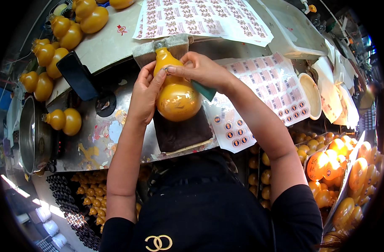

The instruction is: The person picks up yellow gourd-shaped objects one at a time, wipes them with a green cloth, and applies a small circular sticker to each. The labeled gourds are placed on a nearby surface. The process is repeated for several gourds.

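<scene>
And it's the left hand (142,94) and right hand (204,72) both closed round the gourd bottle's (178,101) waist, its neck over folded cloth (142,54), belly over the dark pad (181,136), presumably to stop it rolling

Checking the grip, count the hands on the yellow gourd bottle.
2: left hand and right hand, on opposite sides of the yellow gourd bottle, at its narrower upper part.
</scene>
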A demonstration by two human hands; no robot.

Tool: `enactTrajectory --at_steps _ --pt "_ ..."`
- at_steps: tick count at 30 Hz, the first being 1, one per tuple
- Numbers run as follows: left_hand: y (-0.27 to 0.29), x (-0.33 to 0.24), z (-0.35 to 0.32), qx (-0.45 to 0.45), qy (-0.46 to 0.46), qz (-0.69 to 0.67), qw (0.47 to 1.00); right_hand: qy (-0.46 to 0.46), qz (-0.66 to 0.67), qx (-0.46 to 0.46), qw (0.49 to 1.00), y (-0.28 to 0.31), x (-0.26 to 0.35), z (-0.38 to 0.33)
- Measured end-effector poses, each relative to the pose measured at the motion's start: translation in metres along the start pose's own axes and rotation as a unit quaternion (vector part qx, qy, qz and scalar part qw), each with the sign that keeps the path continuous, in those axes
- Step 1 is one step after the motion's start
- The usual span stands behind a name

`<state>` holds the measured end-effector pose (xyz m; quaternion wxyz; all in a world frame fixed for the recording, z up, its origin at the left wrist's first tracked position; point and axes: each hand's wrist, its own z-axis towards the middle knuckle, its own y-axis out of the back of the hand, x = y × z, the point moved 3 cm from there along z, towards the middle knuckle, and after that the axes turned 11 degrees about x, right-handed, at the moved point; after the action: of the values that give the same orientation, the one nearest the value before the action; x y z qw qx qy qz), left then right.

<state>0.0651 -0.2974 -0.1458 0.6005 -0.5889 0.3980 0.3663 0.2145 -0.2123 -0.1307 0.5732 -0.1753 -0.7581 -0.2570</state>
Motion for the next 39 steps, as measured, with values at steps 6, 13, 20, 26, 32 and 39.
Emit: enactTrajectory --at_steps 6,13,20,26,32,39 --pt "-0.001 0.002 -0.002 -0.002 -0.004 0.015 1.000 0.005 0.040 0.029 0.999 0.001 -0.001 -0.005" --pt "0.003 0.005 -0.001 0.013 -0.004 -0.007 1.000 0.012 0.106 0.063 0.992 0.002 -0.008 -0.003" --pt "0.000 -0.004 -0.001 0.030 0.030 -0.044 0.998 -0.017 0.025 0.031 0.999 0.001 0.002 -0.002" --pt "0.000 0.006 0.000 0.012 -0.008 -0.012 1.000 -0.004 0.023 0.025 0.999 0.000 -0.002 -0.002" --pt "0.003 0.010 -0.001 0.022 -0.017 -0.015 0.999 0.012 0.066 0.037 0.997 -0.001 -0.005 -0.003" --pt "0.008 0.010 0.000 0.045 0.007 -0.048 0.998 0.022 0.081 0.039 0.996 -0.001 -0.005 -0.005"
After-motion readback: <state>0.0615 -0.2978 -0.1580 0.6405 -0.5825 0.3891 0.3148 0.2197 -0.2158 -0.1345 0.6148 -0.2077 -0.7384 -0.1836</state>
